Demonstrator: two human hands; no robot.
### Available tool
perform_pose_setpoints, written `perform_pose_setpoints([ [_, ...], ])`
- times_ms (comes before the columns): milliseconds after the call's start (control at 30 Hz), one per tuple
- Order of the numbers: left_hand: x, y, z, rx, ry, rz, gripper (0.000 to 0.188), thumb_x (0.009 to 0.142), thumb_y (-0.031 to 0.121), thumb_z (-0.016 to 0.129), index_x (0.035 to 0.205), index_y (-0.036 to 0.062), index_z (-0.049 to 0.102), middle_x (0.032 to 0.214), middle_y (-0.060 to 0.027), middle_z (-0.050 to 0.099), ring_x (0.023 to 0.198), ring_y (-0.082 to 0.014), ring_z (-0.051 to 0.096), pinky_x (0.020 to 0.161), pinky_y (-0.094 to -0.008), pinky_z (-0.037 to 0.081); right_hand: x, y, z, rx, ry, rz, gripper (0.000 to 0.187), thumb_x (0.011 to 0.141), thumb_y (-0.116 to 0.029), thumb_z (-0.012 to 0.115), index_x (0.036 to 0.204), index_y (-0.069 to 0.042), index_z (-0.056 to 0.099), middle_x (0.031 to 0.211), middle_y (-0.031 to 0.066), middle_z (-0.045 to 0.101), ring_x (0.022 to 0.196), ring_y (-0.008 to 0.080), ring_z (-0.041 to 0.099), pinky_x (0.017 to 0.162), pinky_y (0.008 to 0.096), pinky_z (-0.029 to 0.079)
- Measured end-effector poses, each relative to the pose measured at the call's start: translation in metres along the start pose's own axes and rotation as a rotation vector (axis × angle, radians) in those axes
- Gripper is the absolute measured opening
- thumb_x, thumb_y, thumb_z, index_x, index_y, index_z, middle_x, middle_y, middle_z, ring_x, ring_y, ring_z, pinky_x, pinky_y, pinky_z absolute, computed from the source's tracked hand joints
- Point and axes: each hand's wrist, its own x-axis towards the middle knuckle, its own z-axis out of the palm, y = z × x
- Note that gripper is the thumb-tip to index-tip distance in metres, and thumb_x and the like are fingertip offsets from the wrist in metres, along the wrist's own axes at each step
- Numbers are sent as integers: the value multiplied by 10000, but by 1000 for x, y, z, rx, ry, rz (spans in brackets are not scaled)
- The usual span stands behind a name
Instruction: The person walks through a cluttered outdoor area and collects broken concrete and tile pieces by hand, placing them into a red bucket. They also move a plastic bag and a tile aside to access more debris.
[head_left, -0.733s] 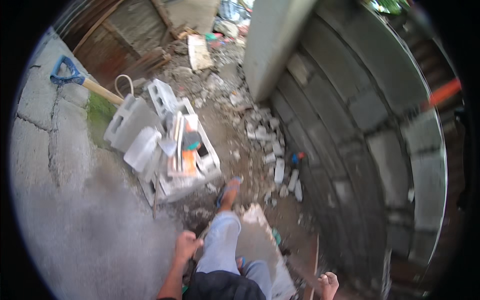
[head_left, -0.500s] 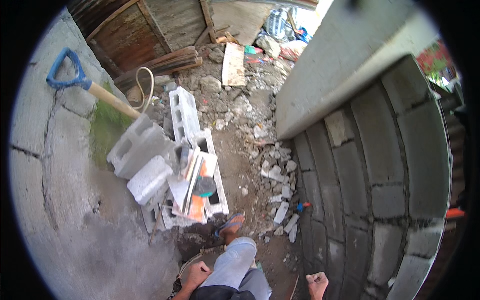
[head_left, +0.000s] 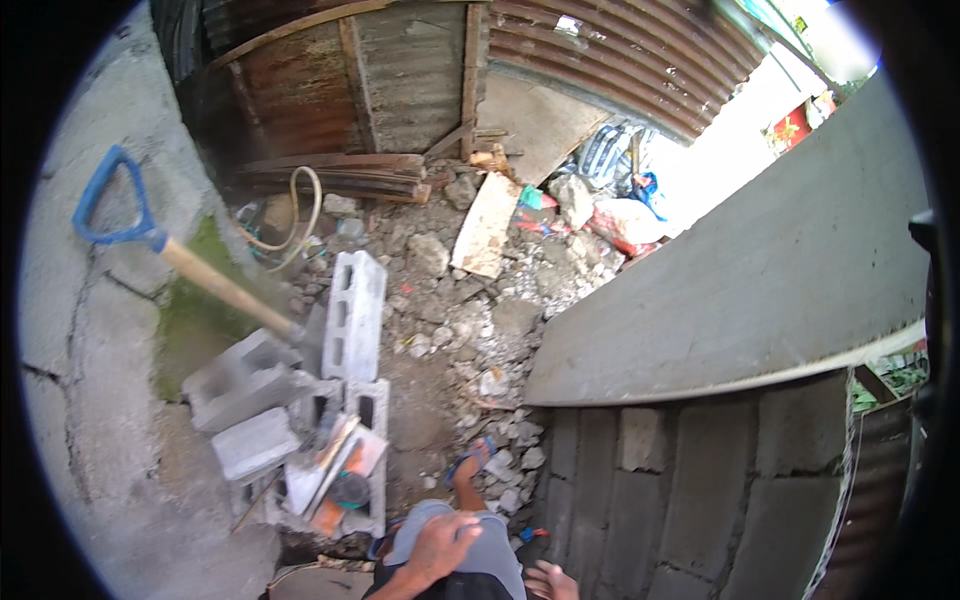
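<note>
My left hand (head_left: 443, 547) is raised over my grey-clad knee, its fingers loosely stretched to the right and nothing in them. Lower and further right, at the bottom edge, my right hand (head_left: 550, 580) shows partly, fingers apart and bare. Ahead on the left lies a pile of grey hollow concrete blocks (head_left: 372, 305). On top of it rest flat orange-and-white pieces (head_left: 372, 450) and a dark round object (head_left: 350, 488), whose kind I cannot make out. A shovel with a blue D-grip and wooden shaft (head_left: 225, 285) leans by the left wall; its blade is hidden.
Rubble (head_left: 430, 255) covers the ground ahead, with a pale board (head_left: 487, 225) on it. A block wall (head_left: 705, 480) and a smooth grey concrete slab (head_left: 720, 280) bound the right. Wooden planks (head_left: 340, 178), a looped hose (head_left: 317, 200) and corrugated sheets (head_left: 620, 60) lie beyond.
The view has tilted up and turned, showing more of the corrugated sheets. My left hand has risen from beside the leg to above the knee; my right hand has come closer to the legs.
</note>
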Motion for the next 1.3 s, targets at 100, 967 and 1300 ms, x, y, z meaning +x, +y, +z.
perform_pose_setpoints([
  [100, 97, 61, 53, 106, 44, 247, 380, 975, 315, 585, 1253, 60, 628, 1312, -156, 627, 1276, -352, 541, 1052, -478, 388, 53, -107, 31, 8, -104, -227, 589, 1030, -549, 431, 1214, -32, 644, 1154, 150, 660, 971, 264, 630, 836, 381, 515],
  [967, 425, 10, -237, 246, 369, -1021, 1052, 671, 537, 851, 1412, -32, 368, 1390, -285, 457, 1312, -435, 454, 1071, -495, 407, 296, -682, 135, -1879, 886, -1304, 95, 927, -87, 674, 1011, -44, 686, 991, 166, 669, 885, 286, 672, 800, 431, 546],
  [1300, 506, 50, -303, 234, 390, -1183, 589, 841, 459, 766, 1323, 173, 589, 1149, -145, 715, 1009, -376, 694, 928, -500, 534, 348, -674, 86, -1936, 763, -1065, 66, 796, -165, 599, 773, -113, 566, 761, 111, 547, 703, 305, 552, 664, 448, 440],
])
